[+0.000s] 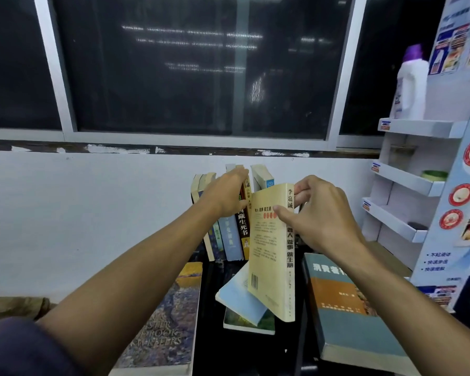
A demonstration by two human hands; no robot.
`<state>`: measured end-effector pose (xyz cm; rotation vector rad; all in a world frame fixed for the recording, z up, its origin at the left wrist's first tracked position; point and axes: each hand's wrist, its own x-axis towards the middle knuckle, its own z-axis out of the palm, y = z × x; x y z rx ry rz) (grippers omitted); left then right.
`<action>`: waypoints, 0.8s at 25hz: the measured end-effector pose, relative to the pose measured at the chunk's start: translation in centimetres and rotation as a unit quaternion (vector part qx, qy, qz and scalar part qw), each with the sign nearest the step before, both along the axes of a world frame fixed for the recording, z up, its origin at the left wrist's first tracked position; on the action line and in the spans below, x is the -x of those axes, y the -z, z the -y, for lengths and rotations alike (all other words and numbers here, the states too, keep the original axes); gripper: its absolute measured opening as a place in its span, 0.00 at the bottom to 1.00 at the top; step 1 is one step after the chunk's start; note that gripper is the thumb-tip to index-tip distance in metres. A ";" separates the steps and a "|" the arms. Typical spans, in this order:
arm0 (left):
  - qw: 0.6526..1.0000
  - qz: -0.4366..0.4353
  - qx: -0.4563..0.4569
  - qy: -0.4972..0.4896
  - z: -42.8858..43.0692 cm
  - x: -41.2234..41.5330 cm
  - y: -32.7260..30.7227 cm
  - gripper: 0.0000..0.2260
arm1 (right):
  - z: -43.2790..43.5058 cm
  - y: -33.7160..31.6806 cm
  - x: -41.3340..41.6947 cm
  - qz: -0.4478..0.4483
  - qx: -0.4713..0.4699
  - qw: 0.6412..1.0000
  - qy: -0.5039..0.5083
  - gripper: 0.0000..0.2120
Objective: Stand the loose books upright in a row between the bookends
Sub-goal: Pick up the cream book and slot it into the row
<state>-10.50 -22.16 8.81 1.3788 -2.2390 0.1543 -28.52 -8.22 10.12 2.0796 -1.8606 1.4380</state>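
The right hand (320,213) pinches a cream book (272,251) at its upper spine and holds it upright in the air. Left of this grip, the left hand (225,196) rests against the standing row (228,240). Below the grip lie a light-blue book (239,299) and a green one (248,325); right of it lies a teal book (345,316).

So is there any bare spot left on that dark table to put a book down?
Bare dark tabletop runs between the painting-cover book and the small stack of flat books. Another strip lies in front of that stack, beside the teal and orange book. The back is crowded: upright books, the left hand, and the right hand holding the cream book.
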 end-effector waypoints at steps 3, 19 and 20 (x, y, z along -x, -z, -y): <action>1.000 0.018 0.005 -0.004 0.9 0.5 0.4 0.26 | 0.0 0.0 0.7 -0.003 0.002 1.000 0.003 0.18; 0.998 -0.036 0.046 0.010 1.7 -0.1 1.8 0.11 | 1.9 -1.0 0.0 -0.020 0.004 1.000 0.005 0.16; 0.998 -0.040 0.048 0.011 1.7 -0.3 1.9 0.11 | 2.1 -1.3 -0.2 -0.021 0.009 1.000 0.005 0.15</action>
